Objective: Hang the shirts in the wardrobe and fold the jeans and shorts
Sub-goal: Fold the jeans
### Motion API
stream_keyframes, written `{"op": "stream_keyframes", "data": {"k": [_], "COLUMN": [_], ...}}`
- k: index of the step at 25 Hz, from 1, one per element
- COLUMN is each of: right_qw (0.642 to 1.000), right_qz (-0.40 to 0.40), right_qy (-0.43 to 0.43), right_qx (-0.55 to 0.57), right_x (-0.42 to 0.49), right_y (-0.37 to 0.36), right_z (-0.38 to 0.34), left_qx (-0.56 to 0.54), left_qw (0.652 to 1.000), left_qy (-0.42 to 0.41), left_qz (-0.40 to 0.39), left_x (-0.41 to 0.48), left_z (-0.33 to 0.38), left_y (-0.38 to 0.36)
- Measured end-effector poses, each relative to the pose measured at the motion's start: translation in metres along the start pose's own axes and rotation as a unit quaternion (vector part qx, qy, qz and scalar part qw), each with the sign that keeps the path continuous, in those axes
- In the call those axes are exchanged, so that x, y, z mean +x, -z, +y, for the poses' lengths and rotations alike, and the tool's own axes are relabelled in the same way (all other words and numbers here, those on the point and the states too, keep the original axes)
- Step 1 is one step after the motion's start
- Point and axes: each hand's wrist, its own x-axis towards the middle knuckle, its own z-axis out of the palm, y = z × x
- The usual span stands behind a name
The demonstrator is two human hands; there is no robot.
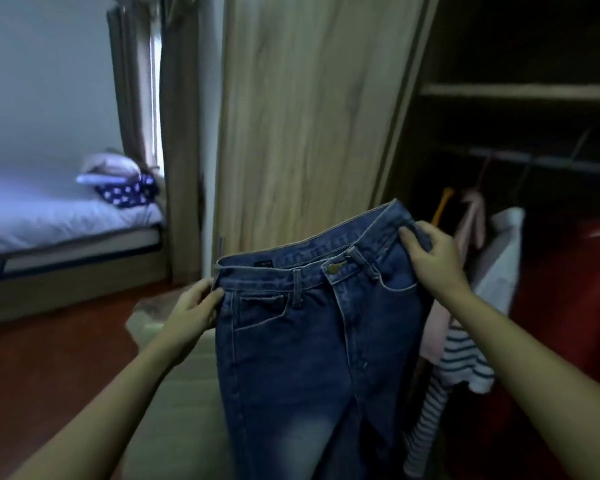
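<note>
Our two arms reach out in front of us, and between them we hold up a pair of blue jeans (312, 327) by the waistband. Our left hand (191, 313) pinches the left side of the waistband, with the grip closed tight on the cloth. Our right hand (433, 258) holds the right side a bit higher, fingers curled around the band, so the top of the jeans tilts. We see the front of the jeans, with the button done up, and the legs hang straight down out of the picture.

Just behind the jeans on the right is the open wardrobe (520, 91). It is dark inside. A striped shirt (465, 362) and a pink top (471, 220) hang there, near an orange hanger (442, 206), and something red (568, 292) is beside them. A wooden wardrobe door (309, 116) stands behind the jeans. Far off on the left is a bed (59, 216) with a pillow (111, 166) and a dark spotted cloth (129, 194) on it. The floor (49, 355) is reddish brown
</note>
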Motion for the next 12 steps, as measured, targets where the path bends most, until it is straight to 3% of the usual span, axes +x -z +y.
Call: {"op": "stream_keyframes", "data": {"k": [4, 6, 9, 12], "right_qw": [0.994, 0.991, 0.993, 0.990], "right_qz": [0.096, 0.092, 0.045, 0.069], "right_qy": [0.034, 0.062, 0.083, 0.069], "right_qx": [0.040, 0.069, 0.073, 0.098], "right_x": [0.043, 0.049, 0.038, 0.029], "right_y": [0.068, 0.099, 0.128, 0.146], "right_z": [-0.065, -0.096, -0.121, -0.126], "left_qx": [-0.040, -0.060, -0.086, -0.073], "left_qw": [0.985, 0.970, 0.956, 0.956], "left_qy": [-0.165, -0.234, -0.280, -0.277], "left_qz": [-0.034, -0.027, -0.035, -0.058], "left_x": [0.024, 0.023, 0.026, 0.028], "left_z": [0.129, 0.177, 0.211, 0.231], "left_y": [-0.028, -0.033, -0.030, -0.027]}}
